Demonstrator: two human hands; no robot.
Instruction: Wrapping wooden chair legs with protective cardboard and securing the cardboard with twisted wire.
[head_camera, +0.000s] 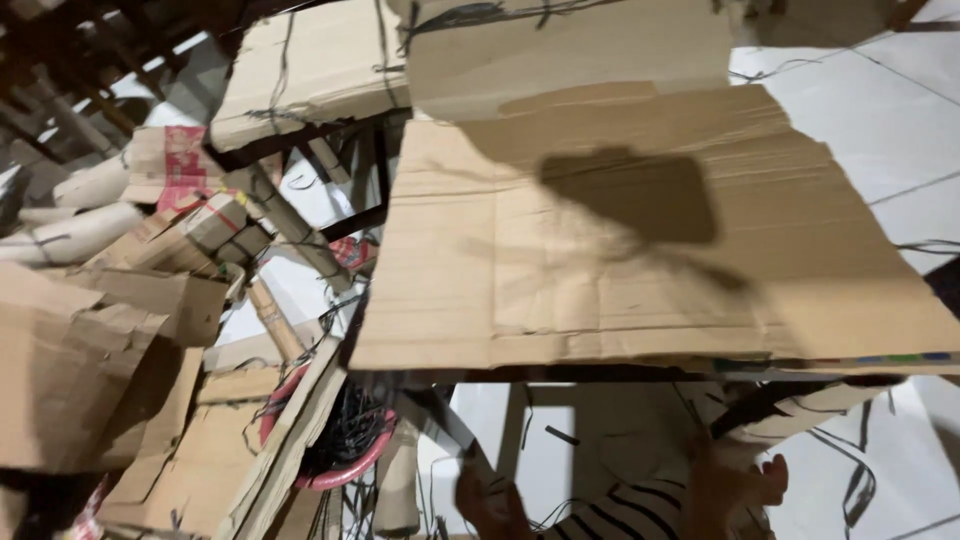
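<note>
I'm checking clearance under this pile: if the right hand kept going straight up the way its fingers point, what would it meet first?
Probably the underside of the large flattened cardboard sheet, whose near edge lies just above the right hand. Depth is unclear, so it may already be touching.

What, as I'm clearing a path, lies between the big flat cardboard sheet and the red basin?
Head view: tangled black straps between sheet and basin.

Matt, creased brown cardboard sheet (640, 240) above glossy white floor tiles (880, 110)
</note>
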